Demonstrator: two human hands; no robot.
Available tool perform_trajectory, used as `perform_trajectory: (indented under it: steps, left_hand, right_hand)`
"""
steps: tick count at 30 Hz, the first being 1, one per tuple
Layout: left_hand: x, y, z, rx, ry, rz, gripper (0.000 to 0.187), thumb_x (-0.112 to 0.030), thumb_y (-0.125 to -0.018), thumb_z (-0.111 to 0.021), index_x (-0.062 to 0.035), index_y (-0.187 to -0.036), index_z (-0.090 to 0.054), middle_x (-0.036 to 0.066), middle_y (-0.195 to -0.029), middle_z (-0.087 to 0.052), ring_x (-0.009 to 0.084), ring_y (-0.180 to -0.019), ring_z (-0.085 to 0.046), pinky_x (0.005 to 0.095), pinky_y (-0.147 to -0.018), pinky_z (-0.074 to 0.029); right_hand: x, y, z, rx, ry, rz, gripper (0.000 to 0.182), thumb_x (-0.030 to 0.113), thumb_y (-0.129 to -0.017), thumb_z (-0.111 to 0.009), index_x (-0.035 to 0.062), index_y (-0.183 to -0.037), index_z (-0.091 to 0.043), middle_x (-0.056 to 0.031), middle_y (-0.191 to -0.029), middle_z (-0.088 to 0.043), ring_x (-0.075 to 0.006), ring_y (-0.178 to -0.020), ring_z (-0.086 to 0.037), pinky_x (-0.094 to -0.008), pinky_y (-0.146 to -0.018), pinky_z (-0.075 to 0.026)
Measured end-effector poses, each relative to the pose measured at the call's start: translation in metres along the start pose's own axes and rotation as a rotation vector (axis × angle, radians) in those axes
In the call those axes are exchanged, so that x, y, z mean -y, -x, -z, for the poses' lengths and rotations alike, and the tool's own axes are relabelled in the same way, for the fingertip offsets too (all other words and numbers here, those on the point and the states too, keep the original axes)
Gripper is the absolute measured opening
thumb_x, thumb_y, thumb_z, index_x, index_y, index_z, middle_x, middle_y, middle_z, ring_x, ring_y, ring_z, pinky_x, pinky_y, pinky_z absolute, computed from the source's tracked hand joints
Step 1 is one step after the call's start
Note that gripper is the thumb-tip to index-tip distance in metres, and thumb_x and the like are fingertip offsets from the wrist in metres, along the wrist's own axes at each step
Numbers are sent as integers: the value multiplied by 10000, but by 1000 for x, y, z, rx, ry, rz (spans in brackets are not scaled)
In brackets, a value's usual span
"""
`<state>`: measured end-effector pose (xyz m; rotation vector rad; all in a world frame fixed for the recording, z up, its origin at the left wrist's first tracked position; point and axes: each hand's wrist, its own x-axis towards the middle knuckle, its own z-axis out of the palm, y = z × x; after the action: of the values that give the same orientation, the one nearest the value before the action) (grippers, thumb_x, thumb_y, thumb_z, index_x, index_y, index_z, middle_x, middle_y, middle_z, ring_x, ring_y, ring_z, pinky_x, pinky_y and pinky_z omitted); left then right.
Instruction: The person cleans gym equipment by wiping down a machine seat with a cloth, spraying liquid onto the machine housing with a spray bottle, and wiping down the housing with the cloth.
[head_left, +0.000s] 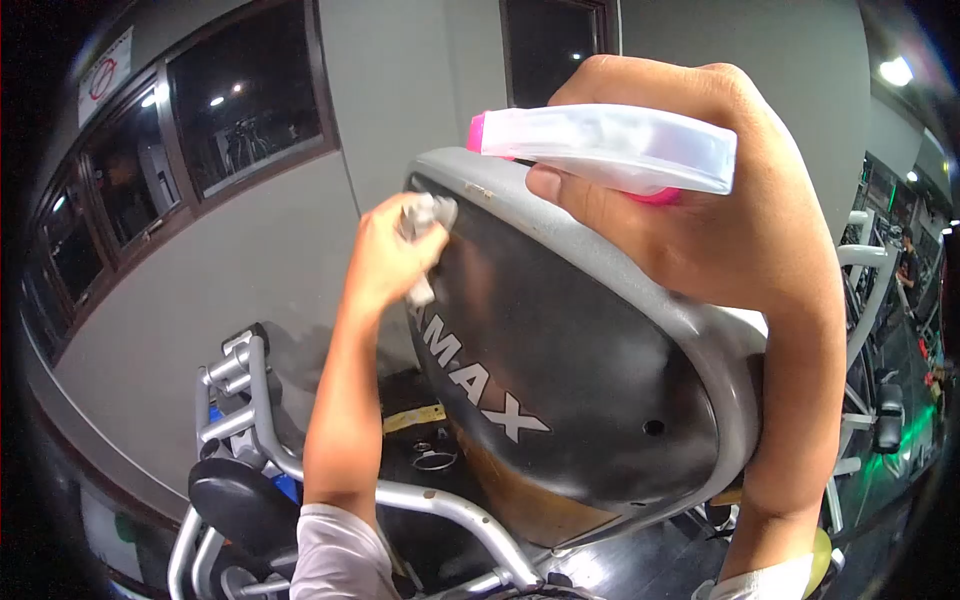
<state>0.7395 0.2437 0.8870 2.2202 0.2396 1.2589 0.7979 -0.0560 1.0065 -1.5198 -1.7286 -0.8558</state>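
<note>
My left hand [385, 250] is closed around a crumpled whitish cloth [432, 212], which lies against the upper left part of a dark panel [570, 350]. The panel has a grey frame [720, 345] and pale letters reading "MAX", with the start of the word hidden behind my hand and the cloth. Close to the camera, my right hand [690, 230] grips a spray bottle [610, 140] with a translucent white head and a pink nozzle. Its lower part is hidden by my fingers and palm. The bottle is above the panel's top edge, with the nozzle pointing left.
Silver metal tubing [465, 515] of the gym machine curves below the panel. A round black pad [238, 500] sits at the lower left. Behind are a grey wall [410, 80] and dark windows [245, 100]. Far right, a person [908, 262] stands among other equipment.
</note>
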Motion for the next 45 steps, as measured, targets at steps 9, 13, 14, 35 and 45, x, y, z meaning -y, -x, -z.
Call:
perform_trajectory:
  steps: [9,13,14,35,45]
  left_hand:
    - [14,-35,-1,-72,-140,116,300,-225,-817,-712,8,-1006,-723,107,-846,-751,207,-756,-703,349,-748,-547]
    - [76,-70,6,-68,-103,228,325,-267,-826,-716,-8,-1022,-726,106,-799,-723,185,-716,-673,358,-706,-545]
    - [77,-68,8,-50,-91,216,325,-270,-825,-717,-9,-1019,-728,99,-793,-718,178,-713,-669,355,-700,-545]
    - [21,-39,14,129,-45,-30,291,-200,-781,-728,-40,-1023,-741,108,-861,-745,203,-792,-719,350,-742,-554]
    - [57,-82,5,-28,-92,149,317,-229,-788,-709,-44,-1043,-747,70,-790,-727,159,-707,-681,338,-695,-555]
  right_hand:
    - [4,-2,-1,2,56,137,174,107,-833,-821,15,-954,-737,-69,-787,-701,-157,-665,-650,-290,-611,-501]
    - [3,-2,-3,21,41,70,165,99,-844,-812,9,-956,-730,-68,-786,-692,-148,-676,-645,-287,-616,-492]
    - [2,-2,-3,-3,48,55,164,98,-846,-810,6,-954,-728,-68,-786,-690,-146,-680,-646,-286,-618,-492]
    - [-3,1,-5,-29,134,-55,243,190,-872,-807,-16,-954,-706,-70,-782,-679,-153,-682,-635,-286,-637,-483]
    - [1,-2,-2,58,57,-66,232,165,-846,-818,-15,-941,-706,-90,-794,-696,-177,-667,-649,-288,-630,-488]
